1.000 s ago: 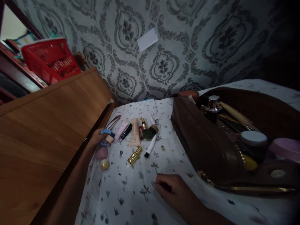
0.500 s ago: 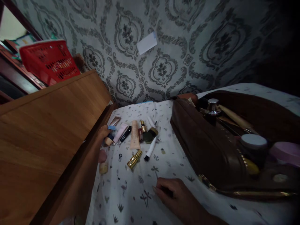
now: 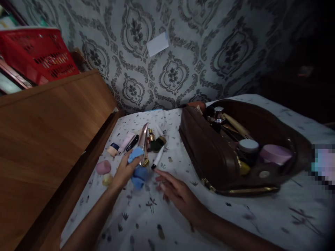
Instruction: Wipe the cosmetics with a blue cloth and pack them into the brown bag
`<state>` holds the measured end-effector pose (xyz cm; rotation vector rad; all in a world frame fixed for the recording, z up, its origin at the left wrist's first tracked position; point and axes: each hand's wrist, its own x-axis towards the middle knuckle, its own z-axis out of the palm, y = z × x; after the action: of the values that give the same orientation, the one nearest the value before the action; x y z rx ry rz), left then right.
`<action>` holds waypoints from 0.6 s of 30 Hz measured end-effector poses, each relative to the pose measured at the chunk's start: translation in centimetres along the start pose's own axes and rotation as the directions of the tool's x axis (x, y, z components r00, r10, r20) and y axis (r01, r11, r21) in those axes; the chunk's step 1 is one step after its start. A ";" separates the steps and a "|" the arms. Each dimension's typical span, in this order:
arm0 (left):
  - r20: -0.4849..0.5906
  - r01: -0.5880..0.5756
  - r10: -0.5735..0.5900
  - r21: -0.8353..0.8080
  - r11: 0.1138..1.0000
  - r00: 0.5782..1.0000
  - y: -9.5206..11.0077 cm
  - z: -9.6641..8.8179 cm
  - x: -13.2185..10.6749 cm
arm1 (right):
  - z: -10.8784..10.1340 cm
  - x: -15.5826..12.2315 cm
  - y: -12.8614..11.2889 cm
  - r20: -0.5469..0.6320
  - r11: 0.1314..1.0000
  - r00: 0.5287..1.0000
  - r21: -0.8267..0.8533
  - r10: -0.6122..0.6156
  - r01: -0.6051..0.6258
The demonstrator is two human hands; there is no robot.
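My left hand is closed round a rose-gold tube wrapped in a blue cloth, held just above the white patterned sheet. My right hand reaches toward it with fingers stretched out, holding nothing. Behind them lie several cosmetics: a pink tube, a black pen, a gold-capped bottle, a dark compact and a white-and-black tube.
An open brown leather bag full of jars and bottles lies at the right. A wooden board rises along the left, with a red basket behind it. A pink sponge and a yellow one lie near the board.
My left hand lifted the tube and blue cloth from the row by the board and brought them toward the middle. My right hand opened and moved forward to meet them.
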<state>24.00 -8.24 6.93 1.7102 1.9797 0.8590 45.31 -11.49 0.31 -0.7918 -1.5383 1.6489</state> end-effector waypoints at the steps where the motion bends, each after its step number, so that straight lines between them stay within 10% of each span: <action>1: 0.060 -0.010 0.018 -0.130 0.991 0.998 0.5 0.9 -1.5 | 0.2 0.1 -0.1 -0.010 0.997 1.000 0.074 0.014 -0.013; 6: 0.228 -0.089 0.166 -0.315 0.945 0.959 2.1 2.9 -6.8 | 0.4 0.2 -0.5 -0.037 0.831 0.974 0.529 0.225 -0.171; 10: 0.294 -0.042 0.123 -0.267 0.963 0.948 0.7 1.8 -8.2 | -0.2 -0.5 -0.5 -0.013 0.775 0.954 0.586 0.301 -0.236; 15: -0.043 0.033 -0.047 -0.280 0.959 0.998 -0.9 0.1 -8.1 | -0.7 -1.3 -1.0 0.044 0.838 0.956 0.471 0.289 -0.275; 18: -0.192 -0.149 0.103 -0.245 0.958 0.976 0.4 0.5 -8.9 | -0.8 -1.6 -1.1 0.091 0.888 0.965 0.377 0.246 -0.263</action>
<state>26.24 -16.80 5.89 1.6706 1.7835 1.2945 47.00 -12.38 1.27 -0.7684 -1.1100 2.0902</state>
